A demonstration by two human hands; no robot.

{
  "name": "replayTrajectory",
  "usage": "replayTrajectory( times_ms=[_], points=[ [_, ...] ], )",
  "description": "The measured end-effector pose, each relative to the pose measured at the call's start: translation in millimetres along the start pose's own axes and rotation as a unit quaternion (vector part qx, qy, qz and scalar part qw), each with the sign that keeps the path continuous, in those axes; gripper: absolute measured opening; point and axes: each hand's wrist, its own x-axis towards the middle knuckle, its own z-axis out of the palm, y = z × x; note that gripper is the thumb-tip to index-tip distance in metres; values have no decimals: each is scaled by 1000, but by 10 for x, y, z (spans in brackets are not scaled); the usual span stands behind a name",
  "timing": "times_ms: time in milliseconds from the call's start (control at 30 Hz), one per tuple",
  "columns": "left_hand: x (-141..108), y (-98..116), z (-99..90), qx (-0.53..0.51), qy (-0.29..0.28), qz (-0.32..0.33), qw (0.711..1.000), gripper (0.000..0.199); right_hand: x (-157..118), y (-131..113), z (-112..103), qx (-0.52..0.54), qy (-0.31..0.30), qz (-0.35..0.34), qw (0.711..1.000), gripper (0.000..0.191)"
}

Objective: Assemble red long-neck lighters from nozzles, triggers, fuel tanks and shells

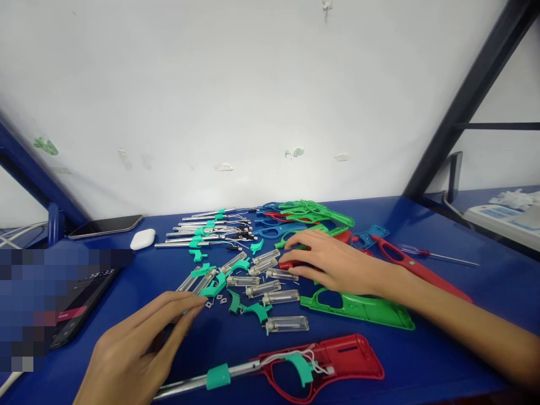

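My left hand (147,343) has its thumb and fingertips brought together beside small metal bits (223,300) and teal triggers (219,284); whatever it pinches is too small to make out. My right hand (324,261) reaches over the shells, fingers spread, its fingertips by a red part (291,264) and clear fuel tanks (282,274). In front lies a red half shell (350,360) holding a metal tube (244,368), white wires and a teal trigger (300,368). A green half shell (363,309) rests below my right forearm.
Metal tubes with wires (202,230) lie at the back, beside piled green shells (316,212). A screwdriver (439,256) and red shell (439,278) are right. A white case (143,239) and phones (105,226) sit left. Dark frame posts (464,95) rise behind.
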Motion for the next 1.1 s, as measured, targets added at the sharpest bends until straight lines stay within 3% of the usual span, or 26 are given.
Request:
replayTrajectory(
  times_ms=[200,467,767,867,1000,1100],
  points=[
    [21,16,-15,-1,-3,1,1000,22,33,-92,69,-5,20,-8,1000,28],
    [98,64,-32,-1,-19,51,999,33,71,-125,136,-15,61,-20,998,22],
    [92,81,-25,-17,-19,3,1000,30,42,-42,169,-34,95,-32,994,26],
    [87,104,-33,-24,-9,-1,1000,28,3,-48,206,-39,104,-37,993,42],
    [36,190,-27,-64,-11,-30,997,16,25,-219,159,-25,106,-59,992,39],
    [-24,284,-5,-118,-40,-75,989,24,84,-419,100,-9,104,-85,991,32]
  ],
)
